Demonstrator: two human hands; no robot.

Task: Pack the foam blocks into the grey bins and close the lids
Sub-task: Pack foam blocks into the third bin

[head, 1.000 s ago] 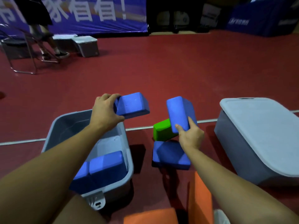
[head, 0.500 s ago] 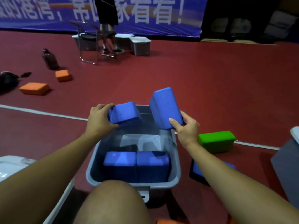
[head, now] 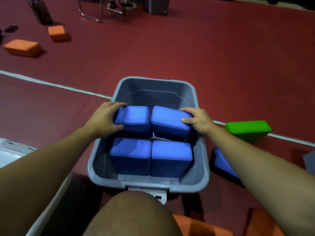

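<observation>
An open grey bin stands on the red floor in front of my knee. Two blue foam blocks stand side by side in its near half. My left hand grips a third blue block in the bin's middle. My right hand grips a fourth blue block, slightly tilted, beside it. The two held blocks touch each other, low inside the bin. The far end of the bin is bare.
A green block and another blue block lie right of the bin. Two orange blocks lie far left, more orange foam by my knee. A pale lid sits at left; chair legs and a dark bottle stand behind.
Both hands have come down with their blue blocks from above the bin into it, behind the two packed blocks. My view has tipped downward and closer.
</observation>
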